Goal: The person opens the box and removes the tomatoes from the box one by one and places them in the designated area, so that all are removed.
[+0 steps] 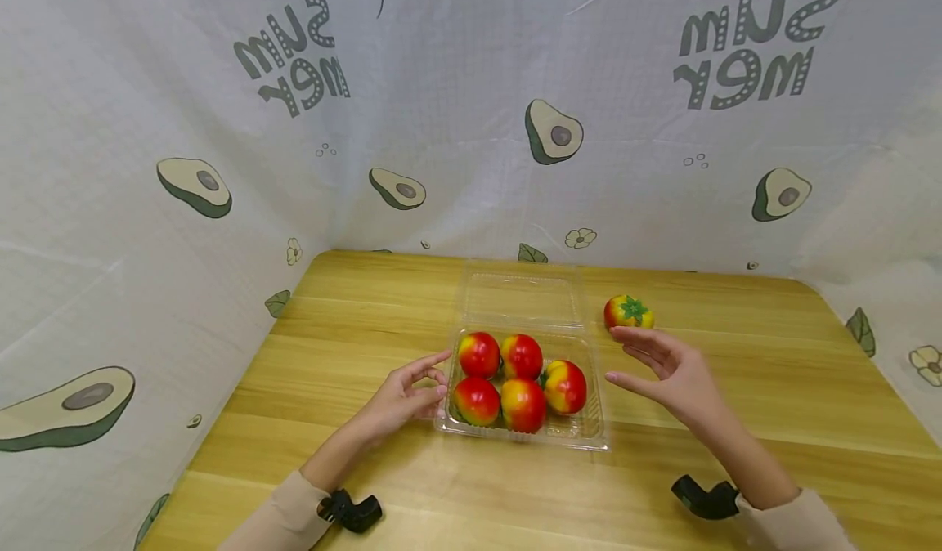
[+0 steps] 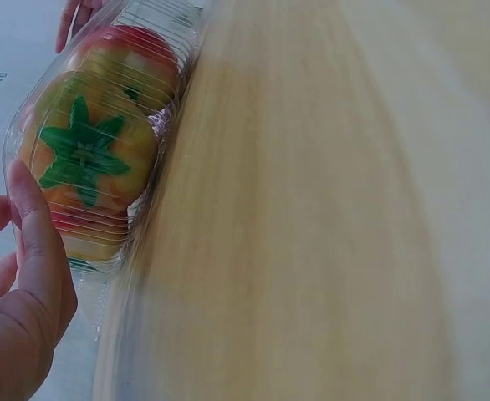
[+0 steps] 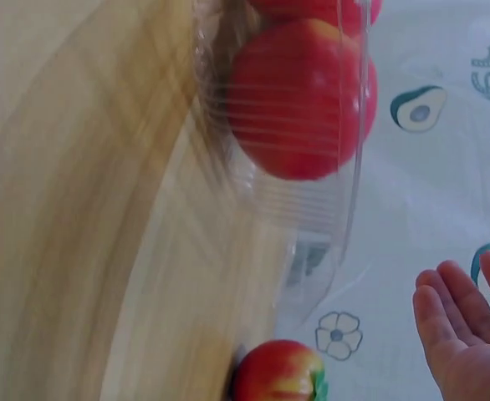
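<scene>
- So, a clear box [image 1: 570,427] is parked around the middle of the wooden surface [image 1: 331,330], with its see-through lid [image 1: 522,296] flipped back towards the far edge.
- Five red-and-yellow fruits [image 1: 522,408] are held in it: two at the back, two at the front, and one set by itself on the right.
- In the left wrist view, one of those can be seen with its green leaf cap [image 2: 82,154] turned to the box wall.
- A sixth fruit [image 1: 629,312] is left outside, near the far edge, between the box and the far right corner, leaf cap showing.
- The left hand [image 1: 407,391] is kept loose, fingers and thumb apart, rested against the box's left side.
- The right hand [image 1: 673,375] is held off the box's right side, thumb and fingers spread, nothing gripped; in the right wrist view it's seen clear of the sixth fruit.
- A black mount [image 1: 353,512] is worn by the left sleeve [image 1: 283,510].
- Everything's backed by a sheet [image 1: 456,60] printed with avocados, hung past the far edge.
</scene>
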`<action>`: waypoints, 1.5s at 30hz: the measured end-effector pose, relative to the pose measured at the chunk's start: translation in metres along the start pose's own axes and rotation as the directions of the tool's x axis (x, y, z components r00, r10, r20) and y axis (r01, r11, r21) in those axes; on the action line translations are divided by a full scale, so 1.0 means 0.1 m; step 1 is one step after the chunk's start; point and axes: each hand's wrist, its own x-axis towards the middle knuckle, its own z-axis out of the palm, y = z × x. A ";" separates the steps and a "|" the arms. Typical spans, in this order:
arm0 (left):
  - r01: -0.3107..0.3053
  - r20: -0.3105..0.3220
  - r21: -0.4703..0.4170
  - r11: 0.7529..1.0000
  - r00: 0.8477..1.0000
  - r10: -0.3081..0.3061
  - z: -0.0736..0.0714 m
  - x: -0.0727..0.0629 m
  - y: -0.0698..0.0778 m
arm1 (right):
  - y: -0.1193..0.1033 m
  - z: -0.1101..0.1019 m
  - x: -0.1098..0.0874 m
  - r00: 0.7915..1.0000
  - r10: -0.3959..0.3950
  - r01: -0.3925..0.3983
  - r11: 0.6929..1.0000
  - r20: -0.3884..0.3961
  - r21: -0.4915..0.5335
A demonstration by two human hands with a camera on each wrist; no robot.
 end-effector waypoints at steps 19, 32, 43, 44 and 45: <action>-0.011 0.019 -0.002 1.000 1.000 0.011 -0.02 0.01 0.00 | 0.09 0.40 -0.05 0.983 -0.178 0.183 0.974 0.048 -0.137; 0.003 0.002 0.020 1.000 1.000 -0.003 0.00 0.01 0.01 | 0.13 0.53 -0.05 0.986 -0.159 0.167 0.923 0.054 -0.347; 0.006 0.000 0.014 1.000 1.000 -0.006 0.00 0.00 0.00 | 0.14 0.59 -0.04 0.982 -0.174 0.186 0.886 0.067 -0.424; 0.006 -0.001 0.014 1.000 1.000 -0.006 -0.01 0.00 0.00 | 0.14 0.59 -0.04 0.982 -0.175 0.189 0.884 0.070 -0.427; 0.005 0.000 0.014 1.000 1.000 -0.005 0.00 0.00 0.00 | 0.14 0.59 -0.04 0.982 -0.177 0.191 0.882 0.073 -0.431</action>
